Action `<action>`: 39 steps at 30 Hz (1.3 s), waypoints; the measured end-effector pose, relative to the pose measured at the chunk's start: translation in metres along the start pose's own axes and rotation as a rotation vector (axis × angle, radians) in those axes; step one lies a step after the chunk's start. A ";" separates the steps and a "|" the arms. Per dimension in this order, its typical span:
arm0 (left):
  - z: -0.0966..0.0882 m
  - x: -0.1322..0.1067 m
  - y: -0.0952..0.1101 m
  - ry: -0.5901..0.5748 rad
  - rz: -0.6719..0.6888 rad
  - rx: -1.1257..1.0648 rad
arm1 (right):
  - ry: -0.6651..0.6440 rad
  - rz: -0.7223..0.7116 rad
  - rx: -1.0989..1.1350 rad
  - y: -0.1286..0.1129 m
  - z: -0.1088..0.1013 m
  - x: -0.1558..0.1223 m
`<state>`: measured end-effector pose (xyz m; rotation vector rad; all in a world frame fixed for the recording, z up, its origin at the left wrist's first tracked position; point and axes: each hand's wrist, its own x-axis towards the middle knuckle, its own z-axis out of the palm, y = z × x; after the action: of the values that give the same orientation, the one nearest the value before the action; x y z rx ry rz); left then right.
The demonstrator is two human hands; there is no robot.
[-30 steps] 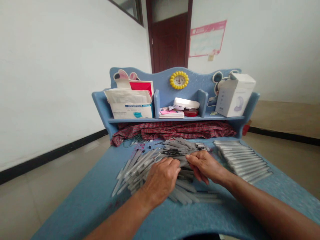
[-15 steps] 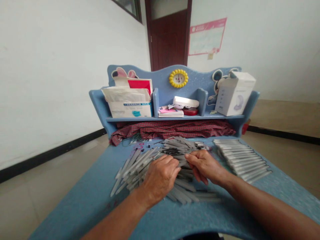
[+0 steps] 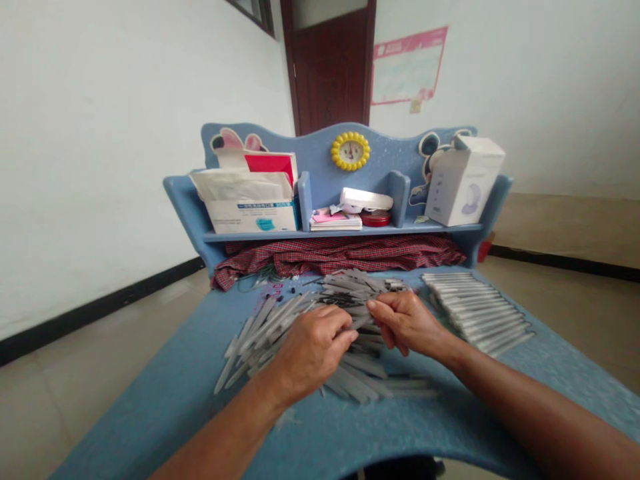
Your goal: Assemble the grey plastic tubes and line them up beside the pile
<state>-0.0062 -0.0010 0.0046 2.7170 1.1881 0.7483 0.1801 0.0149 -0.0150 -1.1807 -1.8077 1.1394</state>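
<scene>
Both hands meet over a heap of pen parts on the blue desk. My left hand is closed, thumb and fingers together at the heap's middle; its fingertips are partly hidden. My right hand pinches a thin grey pen part between thumb and forefinger, close to my left fingertips. Translucent pen barrels lie loose left of my left hand. Flat grey pen pieces fan out below the hands, and more grey pieces pile up behind them. Assembled-looking pens lie in a row at the right.
Behind the pens, red checked cloth lies under the blue shelf. On the shelf stand a mask box, a round red tin and a white carton. Small black bits dot the blue desk.
The view has shifted slightly. My left thumb and fingers sit a little farther apart from the right hand's fingertips; my right hand keeps its pinch. The piles look the same.
</scene>
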 end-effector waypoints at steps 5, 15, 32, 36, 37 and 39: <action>0.005 0.000 -0.001 0.062 0.038 0.053 | -0.073 0.087 0.110 0.000 -0.004 0.002; -0.008 0.007 -0.001 -0.138 -0.261 -0.262 | -0.182 -0.028 0.011 -0.002 -0.046 0.003; 0.000 0.009 -0.010 -0.199 -0.315 -0.251 | -0.353 -0.020 -1.035 0.019 -0.054 0.014; 0.003 0.007 -0.013 -0.222 -0.290 -0.230 | -0.398 0.064 -1.007 0.015 -0.055 0.013; 0.003 0.007 -0.013 -0.225 -0.286 -0.223 | -0.408 0.081 -1.001 0.014 -0.055 0.013; 0.004 0.006 -0.013 -0.227 -0.282 -0.215 | -0.422 0.102 -0.972 0.013 -0.056 0.012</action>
<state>-0.0098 0.0132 0.0001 2.3227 1.3126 0.4849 0.2289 0.0456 -0.0047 -1.6381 -2.8057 0.5400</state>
